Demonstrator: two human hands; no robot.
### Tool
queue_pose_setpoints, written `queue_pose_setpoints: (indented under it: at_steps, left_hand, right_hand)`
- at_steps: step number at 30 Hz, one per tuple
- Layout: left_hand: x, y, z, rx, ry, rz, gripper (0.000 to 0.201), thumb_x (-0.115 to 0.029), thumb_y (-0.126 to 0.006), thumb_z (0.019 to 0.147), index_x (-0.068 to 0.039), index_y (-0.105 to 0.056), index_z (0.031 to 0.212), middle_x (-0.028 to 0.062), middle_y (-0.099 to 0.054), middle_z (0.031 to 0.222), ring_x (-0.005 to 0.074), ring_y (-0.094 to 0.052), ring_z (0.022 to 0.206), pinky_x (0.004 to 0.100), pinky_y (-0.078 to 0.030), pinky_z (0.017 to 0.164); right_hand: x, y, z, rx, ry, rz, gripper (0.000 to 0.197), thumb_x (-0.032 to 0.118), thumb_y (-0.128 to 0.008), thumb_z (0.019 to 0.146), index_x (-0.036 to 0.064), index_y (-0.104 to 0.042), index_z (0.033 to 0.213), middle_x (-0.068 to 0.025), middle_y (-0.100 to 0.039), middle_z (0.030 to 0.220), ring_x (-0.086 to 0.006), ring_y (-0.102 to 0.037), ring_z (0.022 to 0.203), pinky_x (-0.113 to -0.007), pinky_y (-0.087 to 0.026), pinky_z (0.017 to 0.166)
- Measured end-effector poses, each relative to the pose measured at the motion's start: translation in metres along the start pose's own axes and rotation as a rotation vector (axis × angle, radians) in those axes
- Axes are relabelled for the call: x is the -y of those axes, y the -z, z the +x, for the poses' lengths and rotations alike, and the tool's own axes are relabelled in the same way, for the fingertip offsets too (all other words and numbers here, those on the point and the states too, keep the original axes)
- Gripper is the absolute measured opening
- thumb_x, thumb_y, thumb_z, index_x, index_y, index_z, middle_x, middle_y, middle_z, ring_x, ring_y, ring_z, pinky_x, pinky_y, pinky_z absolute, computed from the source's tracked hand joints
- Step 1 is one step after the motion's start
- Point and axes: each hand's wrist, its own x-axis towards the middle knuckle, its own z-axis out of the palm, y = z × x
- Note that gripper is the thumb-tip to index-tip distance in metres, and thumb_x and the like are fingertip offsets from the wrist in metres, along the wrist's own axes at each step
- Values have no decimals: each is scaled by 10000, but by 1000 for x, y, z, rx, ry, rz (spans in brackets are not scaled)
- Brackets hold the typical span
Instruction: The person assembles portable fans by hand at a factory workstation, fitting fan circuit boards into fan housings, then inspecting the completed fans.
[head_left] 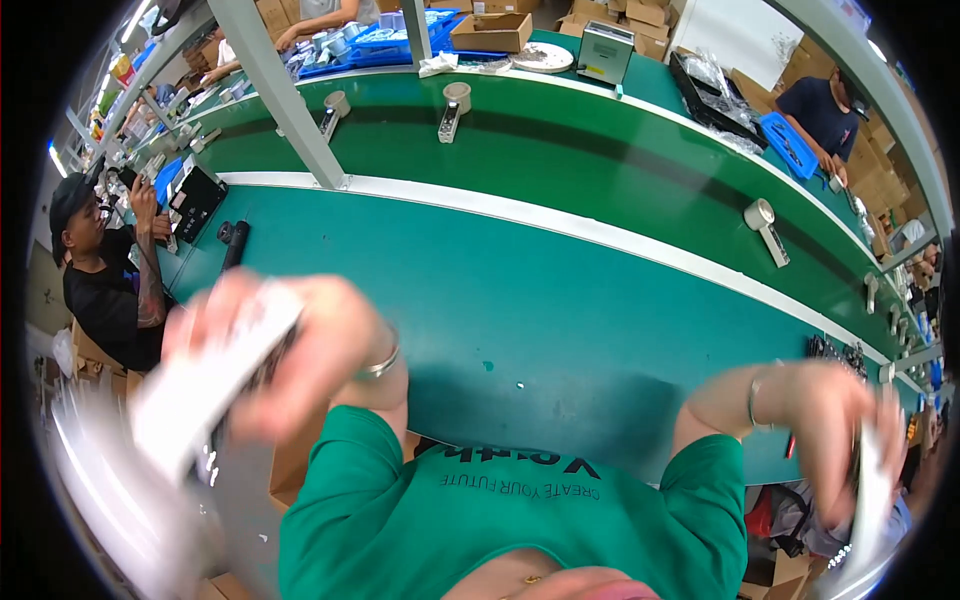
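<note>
On the left, my left hand (325,345) is closed around the white handle of a device (215,385). A wide, pale, blurred shape extends from this handle toward the lower left, and I cannot tell its outline. At the far right, my right hand (815,425) grips a second white device (873,490), seen edge-on and smeared by motion. Both hands are raised at the near side of the green worktable (520,310), well apart from each other.
Beyond a white rail, a green conveyor belt carries round-headed white devices with handles (765,230). A grey post (280,95) rises at the rail. A black cylindrical tool (235,245) lies at the table's left. Co-workers sit at left (110,270) and far right (815,120).
</note>
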Motion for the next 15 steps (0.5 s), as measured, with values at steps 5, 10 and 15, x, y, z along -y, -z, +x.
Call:
queue_pose_setpoints:
  at_steps: [5,10,15]
  left_hand:
    - [-19,0,-10,76,-84,-477,415,-376,-518,848,-66,-442,1113,104,-488,1017,159,-490,774,268,-412,599]
    - [-22,-10,-36,107,360,-520,280,-314,-487,860,-91,-420,1015,33,-438,964,148,-453,725,255,-378,582]
    - [36,-23,-91,275,470,-282,266,-144,-463,868,9,-466,1086,128,-551,904,142,-516,704,262,-435,593]
  right_hand:
    - [26,-13,-13,-121,-95,195,315,355,-429,831,54,-514,870,-4,-504,746,-114,-437,501,-211,-323,413]
    - [39,-14,-31,-177,-938,1000,352,372,-479,770,107,-501,1002,-14,-492,828,-148,-461,591,-255,-384,528]
    - [19,-38,-103,80,-1317,736,239,235,-442,830,24,-545,791,-91,-551,767,-165,-514,617,-282,-424,523]
